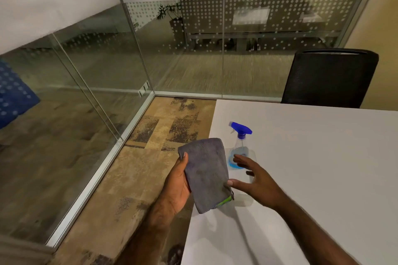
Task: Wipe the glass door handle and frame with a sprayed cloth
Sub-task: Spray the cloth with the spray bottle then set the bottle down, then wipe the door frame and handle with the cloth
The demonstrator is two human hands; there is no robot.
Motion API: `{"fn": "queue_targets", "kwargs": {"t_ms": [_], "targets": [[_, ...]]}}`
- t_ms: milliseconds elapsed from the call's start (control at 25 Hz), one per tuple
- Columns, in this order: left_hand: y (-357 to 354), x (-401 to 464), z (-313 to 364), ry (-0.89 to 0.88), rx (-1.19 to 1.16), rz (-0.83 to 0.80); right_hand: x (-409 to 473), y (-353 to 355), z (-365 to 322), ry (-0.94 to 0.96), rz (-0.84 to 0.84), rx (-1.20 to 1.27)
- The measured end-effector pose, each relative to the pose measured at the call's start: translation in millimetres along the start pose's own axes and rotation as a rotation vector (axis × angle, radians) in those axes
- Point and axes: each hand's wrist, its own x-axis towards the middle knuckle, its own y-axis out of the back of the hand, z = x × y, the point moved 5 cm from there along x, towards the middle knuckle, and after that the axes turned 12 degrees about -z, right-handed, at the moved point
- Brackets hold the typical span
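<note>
Two bare hands of yours are showing low in the head view, over the near corner of the white rectangular table (pixel 312 157). Your left hand (pixel 177 185) is coming up from the bottom edge with the forearm angled up and to the right, palm turned inward, and it is gripping the folded grey microfibre cloth with a green edge (pixel 205 175): the thumb is pressing on the cloth's upper left face while the fingers are wrapping behind it, out of sight. The cloth is standing nearly upright, tilted a little to the left, hanging partly over the table's edge and partly over the patterned brown carpet (pixel 150 157).

Your right hand (pixel 256 180) is reaching in from the lower right, forearm lying diagonally across the table, palm facing down and left. Its fingers are spread and holding nothing; the thumb tip is just touching the lower right edge of the cloth, and the forefinger is pointing toward the clear plastic spray bottle with a blue trigger head and blue liquid (pixel 240 146). That bottle is standing upright on the table just beyond your right fingers, beside the cloth's right edge.

Beyond the table corner, the glass partition walls with aluminium frame (pixel 137 112) are meeting at a corner; the door handle is not something you can pick out here. One black mesh office chair (pixel 329 77) is sitting at the table's far side.
</note>
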Motion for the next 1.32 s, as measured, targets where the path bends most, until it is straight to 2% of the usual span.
{"fn": "queue_targets", "kwargs": {"t_ms": [240,360,600,720,840,1120,1320], "targets": [[20,-46,-8,0.002,0.014,0.016,6,-66,-25,-0.057,-0.220,0.342],[47,-70,0,-0.038,0.035,0.020,10,-102,-36,-0.062,-0.272,0.471],[130,-133,29,-0.035,0.216,0.190,33,-185,-66,-0.071,-0.336,0.557],[184,-179,47,-0.072,0.223,0.269,45,-247,-93,-0.094,-0.343,0.611],[244,-229,67,-0.158,0.237,0.322,54,-312,-125,-0.076,-0.392,0.617],[353,-351,115,-0.270,0.482,0.330,63,-460,-196,0.042,-0.542,0.549],[405,-420,141,-0.347,0.586,0.491,60,-539,-241,0.194,-0.615,0.479]]}}
